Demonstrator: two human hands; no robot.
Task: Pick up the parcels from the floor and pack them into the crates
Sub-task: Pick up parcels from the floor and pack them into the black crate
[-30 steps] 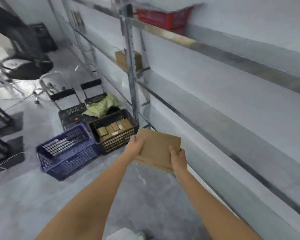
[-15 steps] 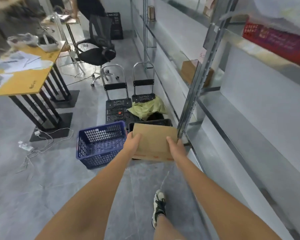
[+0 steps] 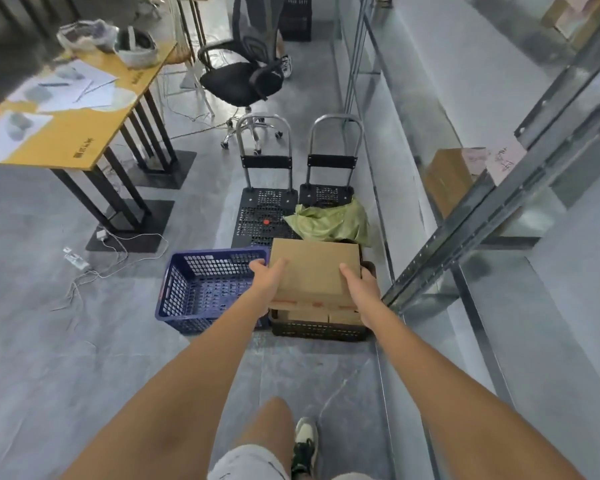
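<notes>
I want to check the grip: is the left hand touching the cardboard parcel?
Touching. In the head view the left hand grips the left edge of the cardboard parcel, thumb lying on its top face, with no gap visible.

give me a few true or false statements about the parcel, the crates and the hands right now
1. Both hands, left and right, hold the flat brown cardboard parcel. True.
2. The parcel is held over the blue plastic crate. False: it is over the black plastic crate.
3. The blue crate looks empty. True.
4. The black crate is empty. False: brown parcels show under the held one.
5. The green bag lies in the blue crate. False: it lies beyond the black crate, by the black trolleys.
</notes>
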